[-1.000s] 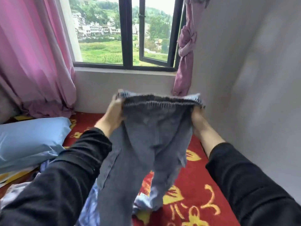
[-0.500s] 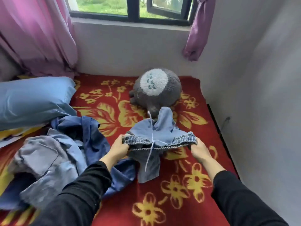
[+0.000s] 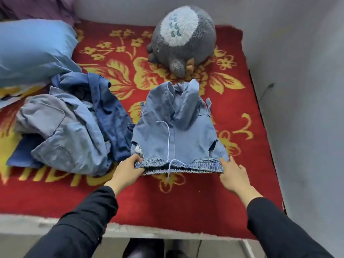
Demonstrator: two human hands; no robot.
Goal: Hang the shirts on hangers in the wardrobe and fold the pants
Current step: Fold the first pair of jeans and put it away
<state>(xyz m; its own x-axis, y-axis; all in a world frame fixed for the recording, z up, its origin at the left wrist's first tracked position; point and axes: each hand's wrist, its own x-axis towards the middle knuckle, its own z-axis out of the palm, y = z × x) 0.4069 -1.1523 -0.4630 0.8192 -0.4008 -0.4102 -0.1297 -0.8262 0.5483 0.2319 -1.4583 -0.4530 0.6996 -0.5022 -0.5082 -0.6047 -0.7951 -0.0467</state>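
Light blue denim pants (image 3: 176,133) with an elastic waistband and a white drawstring lie on the red flowered bed cover (image 3: 186,207), waistband toward me, legs bunched up at the far end. My left hand (image 3: 126,171) pinches the left end of the waistband. My right hand (image 3: 234,175) rests at the right end of the waistband with fingers fairly straight. A heap of blue and grey shirts (image 3: 70,127) lies to the left of the pants.
A blue pillow (image 3: 33,51) sits at the far left. A grey plush toy (image 3: 183,37) sits beyond the pants. A grey wall (image 3: 307,90) runs along the right. The bed's near edge (image 3: 130,230) is below my arms.
The pants went from hanging in the air in front of the window down onto the bed. My view dropped with them. My right hand's grip on the waistband has loosened.
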